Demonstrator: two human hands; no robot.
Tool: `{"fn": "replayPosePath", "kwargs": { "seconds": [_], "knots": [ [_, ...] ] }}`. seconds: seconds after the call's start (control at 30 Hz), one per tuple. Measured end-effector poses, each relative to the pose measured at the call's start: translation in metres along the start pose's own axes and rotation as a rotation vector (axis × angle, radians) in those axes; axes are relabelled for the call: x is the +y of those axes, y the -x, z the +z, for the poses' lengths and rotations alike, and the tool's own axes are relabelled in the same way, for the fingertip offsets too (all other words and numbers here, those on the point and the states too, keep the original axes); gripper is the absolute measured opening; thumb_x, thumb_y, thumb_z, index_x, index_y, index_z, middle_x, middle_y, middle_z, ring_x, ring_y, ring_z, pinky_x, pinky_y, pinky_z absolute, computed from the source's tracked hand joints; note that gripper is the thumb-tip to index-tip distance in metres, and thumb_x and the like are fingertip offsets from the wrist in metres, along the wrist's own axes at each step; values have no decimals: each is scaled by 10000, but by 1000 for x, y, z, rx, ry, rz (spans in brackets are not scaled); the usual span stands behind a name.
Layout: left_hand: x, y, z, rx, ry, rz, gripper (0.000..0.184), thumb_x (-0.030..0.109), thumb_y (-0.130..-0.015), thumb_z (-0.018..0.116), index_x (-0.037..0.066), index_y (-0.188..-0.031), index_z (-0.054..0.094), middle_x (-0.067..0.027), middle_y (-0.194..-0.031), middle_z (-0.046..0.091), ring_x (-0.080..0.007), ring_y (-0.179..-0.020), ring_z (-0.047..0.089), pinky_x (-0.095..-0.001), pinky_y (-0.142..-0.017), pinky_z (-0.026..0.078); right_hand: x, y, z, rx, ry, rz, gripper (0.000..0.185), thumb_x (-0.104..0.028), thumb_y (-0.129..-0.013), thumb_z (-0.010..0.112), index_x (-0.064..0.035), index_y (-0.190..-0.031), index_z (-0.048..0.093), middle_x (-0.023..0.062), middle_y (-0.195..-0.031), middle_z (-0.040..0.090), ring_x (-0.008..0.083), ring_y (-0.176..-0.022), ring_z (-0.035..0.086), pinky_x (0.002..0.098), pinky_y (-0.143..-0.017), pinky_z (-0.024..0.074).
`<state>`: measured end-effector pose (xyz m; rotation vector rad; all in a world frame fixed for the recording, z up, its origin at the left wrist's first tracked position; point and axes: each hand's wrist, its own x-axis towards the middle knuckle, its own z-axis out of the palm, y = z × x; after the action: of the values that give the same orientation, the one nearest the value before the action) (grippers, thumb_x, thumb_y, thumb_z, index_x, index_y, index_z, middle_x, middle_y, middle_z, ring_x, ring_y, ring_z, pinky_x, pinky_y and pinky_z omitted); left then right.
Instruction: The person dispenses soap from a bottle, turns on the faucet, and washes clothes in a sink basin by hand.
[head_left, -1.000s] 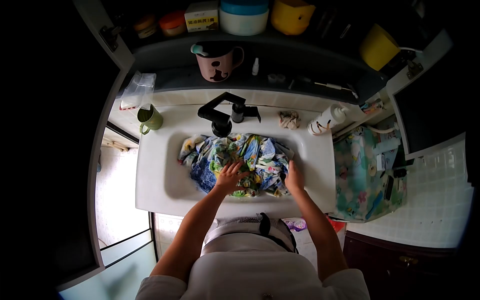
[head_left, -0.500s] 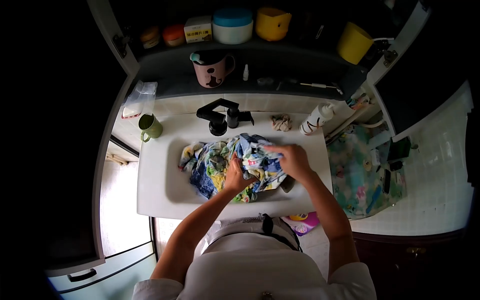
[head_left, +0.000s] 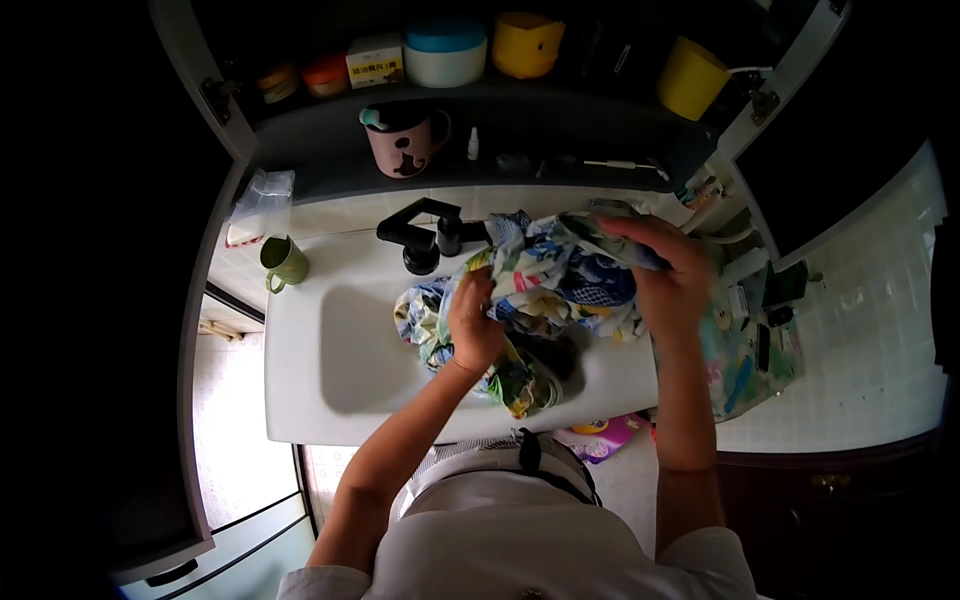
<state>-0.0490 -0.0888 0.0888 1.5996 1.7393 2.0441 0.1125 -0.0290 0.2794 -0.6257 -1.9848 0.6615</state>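
Note:
A bunched, multicoloured patterned cloth (head_left: 560, 270), with blue, yellow, green and white in it, is raised over the right half of the white sink (head_left: 345, 375). Its lower folds hang into the basin, down to the front rim. My left hand (head_left: 475, 322) is closed on the near left side of the bundle. Gripping the raised right end is my right hand (head_left: 675, 275), slightly blurred, with a finger stretched over the top of the fabric. Something dark shows beneath the bundle in the basin; I cannot make out what it is.
The black faucet (head_left: 420, 232) stands behind the basin, close to the cloth. A green cup (head_left: 284, 263) is on the left ledge. Above, the shelf holds a pink mug (head_left: 398, 148) and several containers. Open cabinet doors flank both sides. A purple package (head_left: 605, 438) lies below the sink.
The cloth has been lifted from the basin up and to the right, baring the basin's left side. My right hand has moved up and right with it; my left hand stays near the middle.

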Motion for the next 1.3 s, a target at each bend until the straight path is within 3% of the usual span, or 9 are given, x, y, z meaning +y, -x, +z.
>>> {"fn": "replayPosePath", "kwargs": {
  "seconds": [0.17,0.33,0.43,0.57,0.6,0.7,0.83,1.2,1.3],
  "knots": [
    [-48,18,-35,-46,-119,-143,394,-169,-549,496,13,-898,518,-140,-837,575,-343,-763,574,-348,-687,475,51,37,28,-108,-26,78,393,150,-709,485,-40,-1012,647,108,-975,665,220,-917,646,292,-786,488],
    [-69,53,-78,-321,-389,-449,609,-88,-602,593,89,-1173,475,-160,-944,576,-371,-885,575,-416,-727,470,129,112,71,-268,136,305,396,64,-759,550,-75,-1130,559,143,-1022,605,304,-935,595,359,-799,473],
    [-83,68,-92,-697,-617,-309,754,-25,-641,616,138,-1340,385,-162,-1002,552,-366,-985,543,-405,-803,460,158,146,100,-395,382,237,389,2,-783,570,-48,-1164,506,165,-1021,570,363,-956,549,427,-809,453],
    [-67,46,-114,-1088,-702,-482,885,305,-673,731,184,-1434,296,-155,-1134,496,-371,-1119,471,-494,-948,381,182,163,131,-536,397,216,481,-58,-787,582,-41,-1241,425,247,-1242,445,423,-1171,419,466,-957,378],
    [-54,26,-115,-1275,-796,-541,1083,566,-601,750,185,-1466,221,-200,-1318,394,-421,-1269,334,-616,-1018,243,170,150,133,-500,294,202,519,-93,-794,592,-46,-1274,400,250,-1301,389,419,-1225,364,460,-995,340],
    [-29,0,-105,-989,-695,-270,1254,701,-516,732,174,-1484,134,-239,-1460,218,-449,-1367,146,-670,-1035,119,140,119,145,-530,64,223,701,-303,-834,612,-81,-1410,281,250,-1493,137,390,-1397,116,481,-1108,155],
    [-90,41,-60,-1159,-654,-374,1400,683,-409,792,171,-1489,61,-205,-1525,26,-403,-1406,-1,-660,-1047,97,188,158,195,-641,380,134,724,-497,-886,470,-108,-1451,237,238,-1492,166,419,-1376,157,588,-1076,134],
    [-163,107,-44,-1249,-1012,-426,1454,676,-406,786,219,-1477,-84,-217,-1519,-93,-392,-1406,-71,-687,-1027,85,223,195,242,-622,444,75,653,-428,-916,413,-34,-1420,283,206,-1482,236,321,-1401,165,530,-1103,121],
    [-186,101,-30,-1413,-1031,-613,1450,658,-427,788,222,-1470,-120,-212,-1518,-116,-391,-1402,-99,-704,-1015,81,236,191,252,-649,459,96,647,-407,-909,435,-22,-1410,294,211,-1474,253,315,-1395,189,530,-1101,131]
  ]
}}
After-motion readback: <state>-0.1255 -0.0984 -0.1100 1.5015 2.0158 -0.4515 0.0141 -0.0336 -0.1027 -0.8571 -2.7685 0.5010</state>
